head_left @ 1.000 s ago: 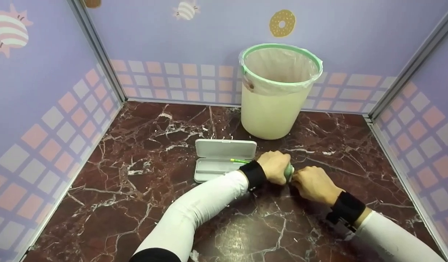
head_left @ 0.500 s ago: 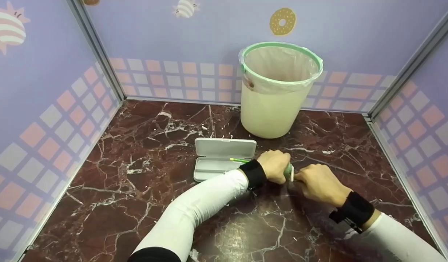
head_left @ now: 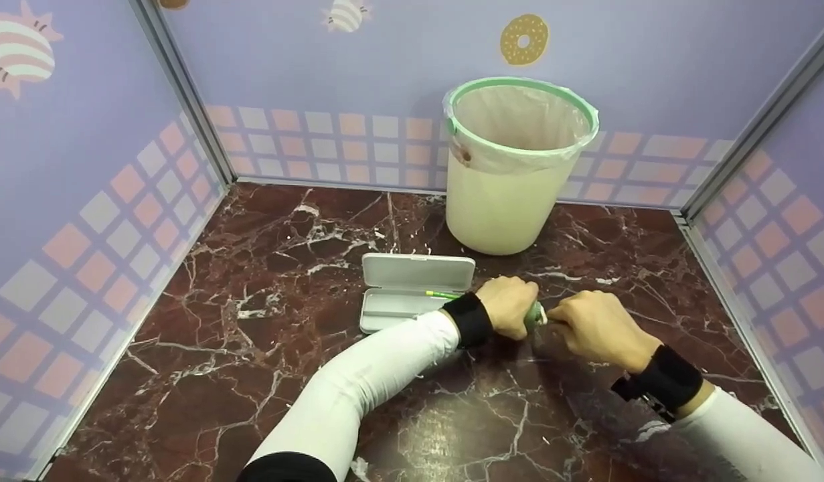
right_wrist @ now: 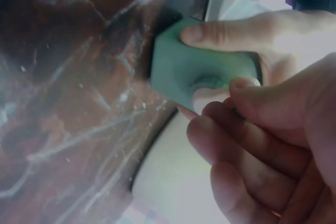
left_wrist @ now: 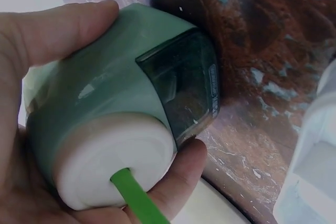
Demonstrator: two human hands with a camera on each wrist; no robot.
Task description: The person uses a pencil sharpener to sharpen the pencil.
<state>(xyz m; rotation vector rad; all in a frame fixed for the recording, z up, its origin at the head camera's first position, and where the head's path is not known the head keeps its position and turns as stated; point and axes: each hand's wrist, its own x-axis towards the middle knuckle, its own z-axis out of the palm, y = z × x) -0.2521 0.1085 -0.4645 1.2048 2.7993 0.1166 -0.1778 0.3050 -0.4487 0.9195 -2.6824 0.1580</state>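
A green pencil sharpener point(left_wrist: 100, 93) with a dark see-through shavings bin point(left_wrist: 181, 85) is gripped by my left hand point(head_left: 507, 306), thumb on one side and fingers beneath. A green pencil point(left_wrist: 137, 195) sticks into the hole in its round white face point(left_wrist: 113, 161). In the head view a green pencil with a yellow end point(head_left: 442, 294) shows over the case, left of that hand. My right hand point(head_left: 602, 328) pinches the sharpener's white crank point(right_wrist: 207, 98) between thumb and fingers, on the side away from the pencil. The fingers hide part of the crank.
An open white pencil case point(head_left: 418, 273) lies beside the left forearm, lid raised. Behind stands a lined pale-yellow bin point(head_left: 502, 204) with a green rim. Patterned panels point(head_left: 331, 60) enclose the dark red marbled tabletop point(head_left: 204, 321), where small white specks are scattered.
My right hand has shifted a little to the right and upward, and the white crank has changed angle. The left hand stays in place on the sharpener.
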